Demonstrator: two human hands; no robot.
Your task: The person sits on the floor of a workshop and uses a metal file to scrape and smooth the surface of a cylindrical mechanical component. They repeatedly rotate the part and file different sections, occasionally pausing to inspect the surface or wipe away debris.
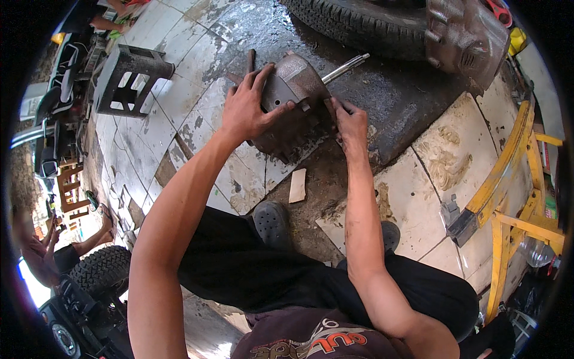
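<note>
A dark, oil-stained metal housing [299, 81] lies on a grimy dark patch of floor, a shiny shaft [344, 67] jutting from it toward the upper right. My left hand [248, 107] grips its left side, fingers over the top and thumb across a flat face with a hole. My right hand [350, 125] is closed at the housing's lower right edge, on a small dark piece that I cannot make out.
A tyre [353, 27] and large metal casing [460, 42] lie at top. Left are a plastic stool [131, 81], vehicle parts and a seated person [42, 245]; another person's hand shows top left. A yellow metal frame [502, 173] stands right, a loose tile piece [297, 185] below the housing.
</note>
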